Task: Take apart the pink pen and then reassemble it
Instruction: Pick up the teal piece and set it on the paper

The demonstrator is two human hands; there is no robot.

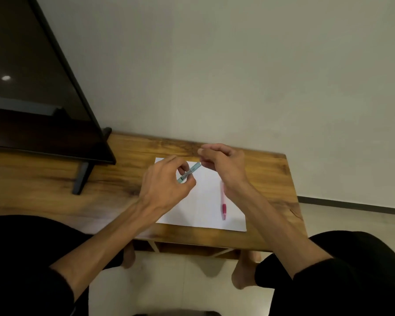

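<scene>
A pink pen (223,202) lies on a white sheet of paper (203,208) on the wooden table, tip toward me, its upper end hidden under my right wrist. My left hand (167,185) pinches a light blue pen (190,172) with a printed label, held slanted above the paper. My right hand (221,164) hovers just right of the blue pen's upper end, fingers curled with the fingertips pinched near that end. Whether those fingertips touch the blue pen or hold a small part, I cannot tell. Neither hand touches the pink pen.
The wooden table (123,179) stands against a pale wall. A dark flat screen (32,87) on a stand (81,179) occupies the table's left part. My knees in black clothing and bare feet show below the table's front edge.
</scene>
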